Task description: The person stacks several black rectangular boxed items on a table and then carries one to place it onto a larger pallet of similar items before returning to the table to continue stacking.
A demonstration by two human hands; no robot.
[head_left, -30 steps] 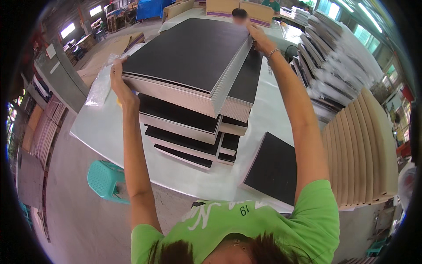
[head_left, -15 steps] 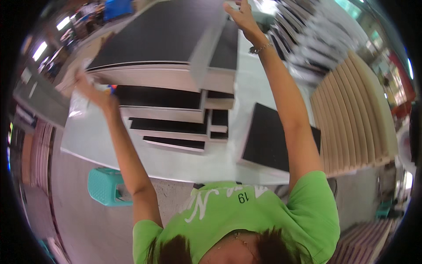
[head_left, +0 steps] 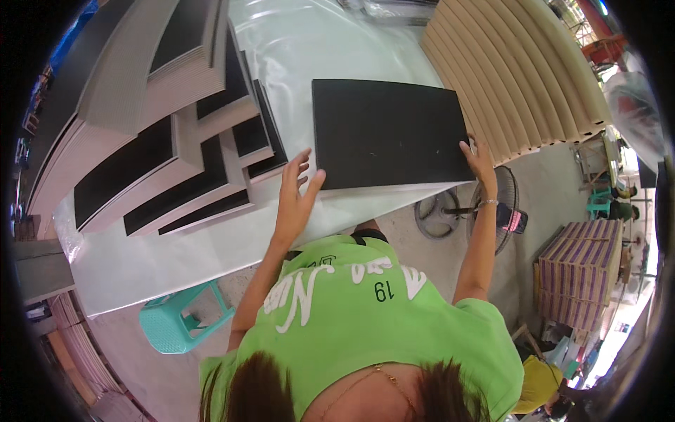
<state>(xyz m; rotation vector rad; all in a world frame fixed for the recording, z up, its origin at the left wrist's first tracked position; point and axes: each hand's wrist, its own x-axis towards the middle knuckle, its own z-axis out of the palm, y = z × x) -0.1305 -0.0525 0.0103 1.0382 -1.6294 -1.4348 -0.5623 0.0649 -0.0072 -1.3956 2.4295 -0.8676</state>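
Note:
A black rectangular board (head_left: 387, 133) with pale lower edges lies flat near the front edge of the table; it may be a small stack. Just off its left edge is my left hand (head_left: 295, 200), fingers apart and holding nothing. My right hand (head_left: 482, 165) is at the board's right edge, thumb and fingers extended and seeming to touch it without wrapping round it. To the left, large stacks of black-topped boards (head_left: 123, 165) with pale edges rest on the table in stepped layers.
A white covered table (head_left: 288, 63) spans the front. Rows of tan padded panels (head_left: 517, 77) stand at the right. Below the table edge are a teal stool (head_left: 172, 327) and a standing fan (head_left: 496, 211). A striped pile of panels (head_left: 580, 271) stands farther right.
The view has swung to the right. Both hands have come down from around the tall left stack to the two sides of the single black board.

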